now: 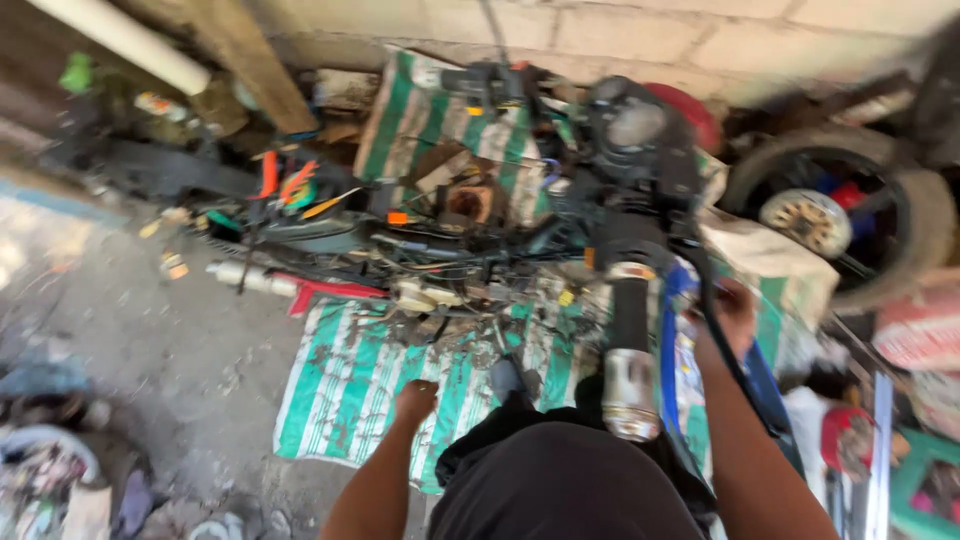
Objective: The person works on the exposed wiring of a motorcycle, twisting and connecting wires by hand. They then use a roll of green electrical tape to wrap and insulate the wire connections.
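Observation:
The picture is blurred by motion. A stripped motorcycle (470, 225) lies on a green-and-white striped tarp (340, 390) on the concrete floor. Its black front fork with a chrome end (630, 385) points toward me. My left hand (415, 398) is curled into a fist low over the tarp, just in front of the engine parts, and nothing shows in it. My right hand (735, 312) is raised beside the fork, by a blue part (668, 350) and behind a black cable (712, 320). Whether its fingers hold anything is not clear.
A loose wheel with tyre (840, 215) leans at the right by the block wall. A chrome exhaust pipe (250, 277) sticks out at the left. Scrap and rags (50, 470) lie at the lower left. A wooden plank (250, 60) and a white pipe (120, 40) lean at the back.

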